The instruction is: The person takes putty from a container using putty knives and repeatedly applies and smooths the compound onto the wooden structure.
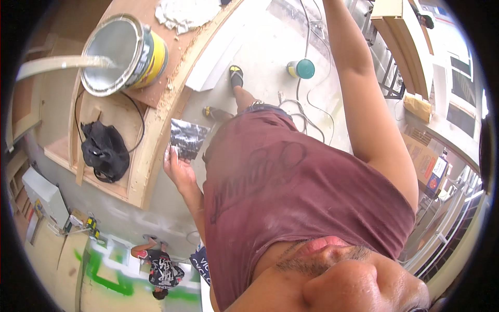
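Note:
My left hand [180, 170] is closed on the lower corner of a thin square plate [188, 138], dark and smeared with white paste. White residue also marks the fingertips. The plate is held between my maroon shirt and the curved edge of a wooden workbench [171, 86], touching neither as far as I can see. My right arm [358, 78] stretches up past the top edge of the view, so the right hand is out of sight.
On the bench stand a large open can [150, 60], a crumpled white cloth [187, 13] and wood shavings. A black bag [106, 151] lies in the bench's framework. Cables [304, 117] and a teal-topped tub [301, 68] are on the floor. Another person [163, 270] is at lower left.

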Tool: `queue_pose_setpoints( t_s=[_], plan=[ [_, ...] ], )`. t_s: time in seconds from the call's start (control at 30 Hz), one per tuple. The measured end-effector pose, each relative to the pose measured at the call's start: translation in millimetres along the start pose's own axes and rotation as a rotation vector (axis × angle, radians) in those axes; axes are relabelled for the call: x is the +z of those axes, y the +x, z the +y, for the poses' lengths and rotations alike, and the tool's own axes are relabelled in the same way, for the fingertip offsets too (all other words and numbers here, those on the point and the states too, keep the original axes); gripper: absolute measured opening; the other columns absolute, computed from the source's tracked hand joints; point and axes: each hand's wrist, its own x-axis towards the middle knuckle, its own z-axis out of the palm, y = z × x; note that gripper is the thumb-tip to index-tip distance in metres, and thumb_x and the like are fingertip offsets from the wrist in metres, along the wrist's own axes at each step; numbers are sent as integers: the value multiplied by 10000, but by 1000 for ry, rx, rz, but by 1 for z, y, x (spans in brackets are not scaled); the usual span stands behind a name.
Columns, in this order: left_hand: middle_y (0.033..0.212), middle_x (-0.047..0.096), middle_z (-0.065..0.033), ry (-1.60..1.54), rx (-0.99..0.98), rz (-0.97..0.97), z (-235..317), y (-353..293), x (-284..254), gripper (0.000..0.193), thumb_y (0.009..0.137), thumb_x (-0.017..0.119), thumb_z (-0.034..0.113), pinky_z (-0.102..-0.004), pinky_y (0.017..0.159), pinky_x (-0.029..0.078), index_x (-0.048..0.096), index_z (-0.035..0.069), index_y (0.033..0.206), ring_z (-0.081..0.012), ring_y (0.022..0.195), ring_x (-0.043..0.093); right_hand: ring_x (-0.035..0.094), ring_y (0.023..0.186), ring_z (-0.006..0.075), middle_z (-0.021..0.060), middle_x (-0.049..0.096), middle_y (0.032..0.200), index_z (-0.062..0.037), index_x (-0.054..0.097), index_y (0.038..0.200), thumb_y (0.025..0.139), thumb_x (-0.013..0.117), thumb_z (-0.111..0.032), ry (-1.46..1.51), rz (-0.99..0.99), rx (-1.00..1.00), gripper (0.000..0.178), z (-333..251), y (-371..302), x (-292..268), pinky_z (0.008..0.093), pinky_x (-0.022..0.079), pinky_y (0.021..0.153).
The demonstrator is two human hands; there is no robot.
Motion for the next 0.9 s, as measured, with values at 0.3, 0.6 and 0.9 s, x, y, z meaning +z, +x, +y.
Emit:
queue_pose_setpoints(
  t_s=[0.3,0.6,0.9],
  plan=[
    [1074,603,-122,-10,-12,90,-1,2,42,308,914,588,134,-347,704,525,535,-20,1176,-218,892,626,625,1075,331,162,667,1148,-162,649,1217,789,483,-42,-220,-407,253,474,-12,40,26,415,494,911],
    [965,614,-85,-10,12,31,10,17,101,265,934,574,143,-273,568,452,538,-3,1153,-155,750,606,671,1003,289,110,692,1084,-172,680,1151,817,532,-68,-366,-448,287,380,-43,21,19,458,534,820],
    [1114,610,-122,-73,40,-1,4,24,119,339,931,567,142,-392,780,521,521,-19,1226,-233,954,627,617,1111,323,135,655,1192,-184,650,1222,839,498,-135,-213,-331,32,415,10,29,29,450,490,935]
  ],
)
